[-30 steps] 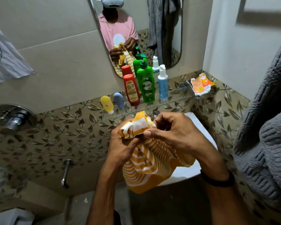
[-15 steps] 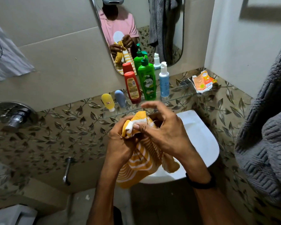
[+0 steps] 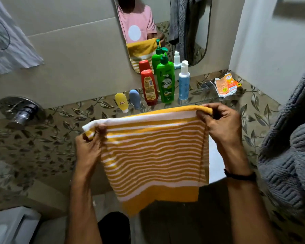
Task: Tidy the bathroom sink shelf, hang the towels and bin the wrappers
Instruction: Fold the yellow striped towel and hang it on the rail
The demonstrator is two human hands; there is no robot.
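Both hands, left hand (image 3: 89, 148) and right hand (image 3: 222, 125), are set apart, each pinching a top corner of the yellow-and-white striped cotton towel (image 3: 153, 155), stretched flat near the glass sink shelf (image 3: 197, 101). Swinging it toward a rail could topple the tall green pump bottle (image 3: 166, 80) just beyond

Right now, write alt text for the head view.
Two hands, left hand and right hand, hold a yellow-striped towel spread by its top corners. Behind it, bottles and crumpled wrappers sit on a glass shelf.
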